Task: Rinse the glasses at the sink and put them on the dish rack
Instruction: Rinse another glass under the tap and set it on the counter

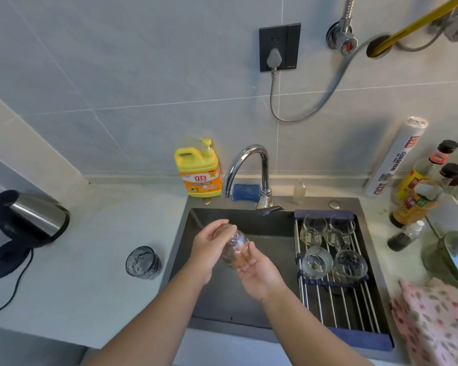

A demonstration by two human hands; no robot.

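Over the sink point(265, 228), my left hand point(209, 247) and my right hand point(259, 276) are together, both curled around one clear glass point(236, 240). Four glasses point(316, 261) sit on the dish rack point(336, 307).

Left hand point(209, 247): above the sink point(236, 306), left half; fingers curled over the far end of the glass point(236, 243).
Right hand point(259, 274): above the sink's middle, palm up, fingers cupping the glass.
Forearms: bare, crossing the sink's near rim.
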